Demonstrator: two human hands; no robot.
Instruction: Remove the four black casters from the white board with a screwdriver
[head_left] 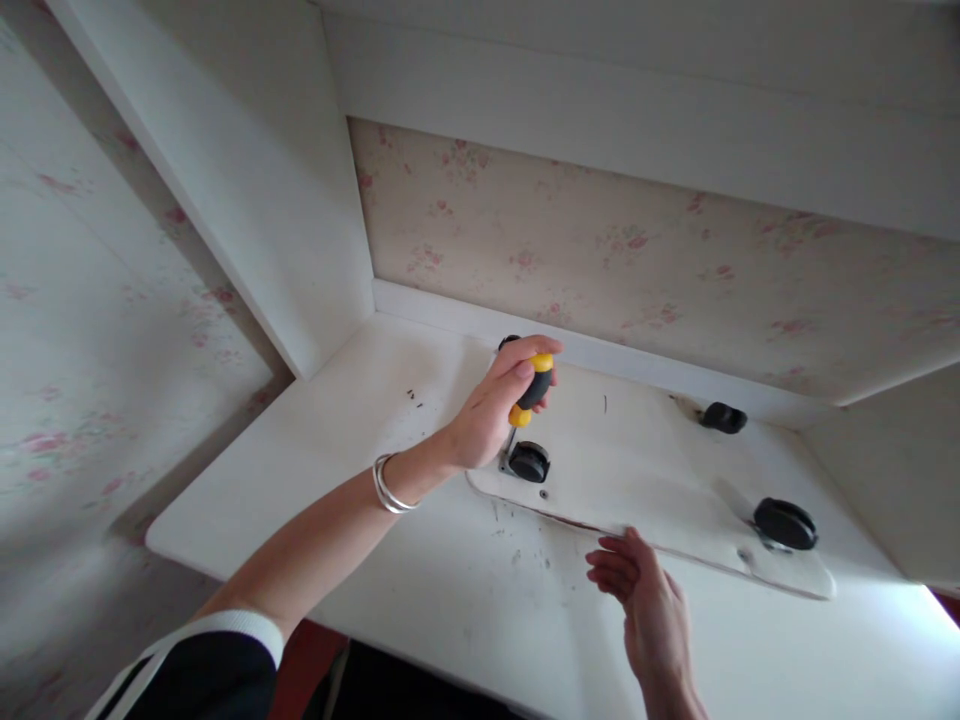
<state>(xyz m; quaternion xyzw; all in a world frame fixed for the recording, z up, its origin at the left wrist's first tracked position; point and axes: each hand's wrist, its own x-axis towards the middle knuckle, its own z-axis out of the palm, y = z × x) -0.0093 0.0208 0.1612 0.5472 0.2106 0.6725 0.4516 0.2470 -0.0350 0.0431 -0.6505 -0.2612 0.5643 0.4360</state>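
My left hand (pixel 499 400) is closed around the yellow-and-black handle of a screwdriver (pixel 536 385). Its thin metal shaft points down to the mounting plate of a black caster wheel (pixel 529 461). That wheel is fixed on a white board (pixel 637 460) with rounded corners, lying on the white desk surface. At the board's near edge, my right hand (pixel 645 605) has its fingers bent, with the fingertips at the rim; how firmly they pinch it is hard to see. The screwdriver's tip is partly hidden beside the wheel.
More casters sit on the board: one at the right front (pixel 785 524), one at the right back (pixel 724 417), and one partly behind my left hand. Dark crumbs (pixel 517 555) lie on the desk (pixel 360 440). White panels and a shelf (pixel 600 110) enclose the space.
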